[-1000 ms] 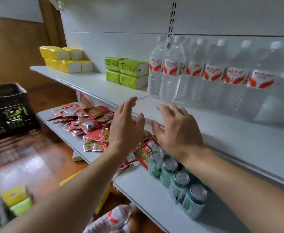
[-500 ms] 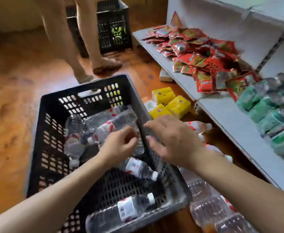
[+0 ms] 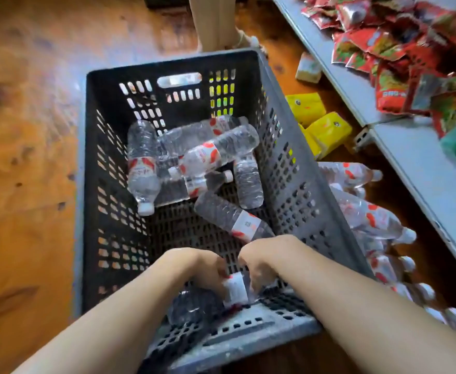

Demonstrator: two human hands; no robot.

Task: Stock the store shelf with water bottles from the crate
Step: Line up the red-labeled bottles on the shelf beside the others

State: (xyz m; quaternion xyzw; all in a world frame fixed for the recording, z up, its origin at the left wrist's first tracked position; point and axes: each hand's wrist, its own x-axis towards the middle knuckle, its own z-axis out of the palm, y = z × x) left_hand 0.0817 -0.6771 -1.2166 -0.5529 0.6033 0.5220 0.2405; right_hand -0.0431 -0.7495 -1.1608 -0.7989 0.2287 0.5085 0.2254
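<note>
Left hand and right hand both curl round one water bottle at crate's near wall; fingertips hidden beneath, bottle cap unseen, outlines blurred. More bottles piled farther back.

Wooden floor bearing black crate, loose bottles, yellow packs; shelf holding red packets.

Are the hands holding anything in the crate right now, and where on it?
Both hands are on one water bottle lying at the crate's near end. The left hand and right hand grip it around its label; exact finger placement is hidden.
</note>
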